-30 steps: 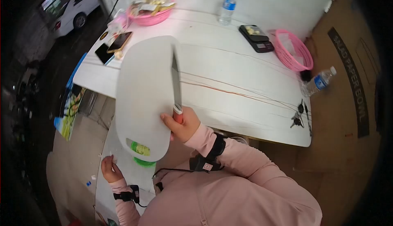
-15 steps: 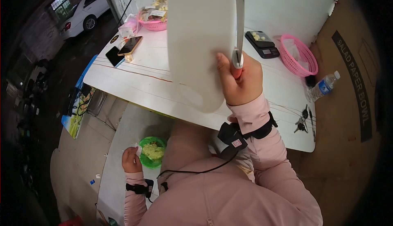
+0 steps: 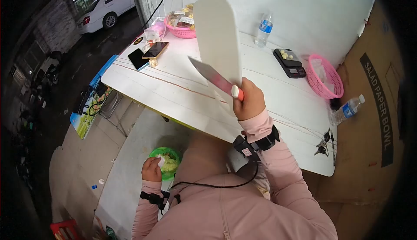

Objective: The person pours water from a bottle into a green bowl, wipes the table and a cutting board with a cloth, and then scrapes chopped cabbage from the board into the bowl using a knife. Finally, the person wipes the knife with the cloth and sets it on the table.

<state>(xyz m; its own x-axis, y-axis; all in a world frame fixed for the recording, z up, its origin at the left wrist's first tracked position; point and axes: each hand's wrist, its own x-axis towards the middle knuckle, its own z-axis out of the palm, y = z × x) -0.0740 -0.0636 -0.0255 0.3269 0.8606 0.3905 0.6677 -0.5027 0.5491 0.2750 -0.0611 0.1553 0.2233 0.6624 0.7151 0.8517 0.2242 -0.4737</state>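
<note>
My right hand (image 3: 251, 100) is wrapped round the red-and-white handle of a knife (image 3: 212, 74), its blade pointing up and left above the table. A white cutting board (image 3: 218, 36) stands on end behind the blade, its lower edge against the same hand; the grip on it is partly hidden. Low on the left, my left hand (image 3: 151, 169) is closed on a white crumpled piece, possibly tissue (image 3: 161, 160), at the rim of a green bowl (image 3: 164, 150). Pale yellow-green shreds (image 3: 170, 163) lie in the bowl, beside my leg.
On the white table (image 3: 278, 92) are two phones (image 3: 155, 50), a black scale (image 3: 289, 63) with pale pieces, a pink basket (image 3: 325, 88), water bottles (image 3: 263, 30) and keys (image 3: 322, 144). A filled pink basket (image 3: 181, 32) stands at the back. A cardboard box (image 3: 360, 153) borders the right.
The board and knife have moved away from my view and turned, so the blade shows broadside. My left hand has moved right, over the green bowl's rim. A bottle by the wall has come into view.
</note>
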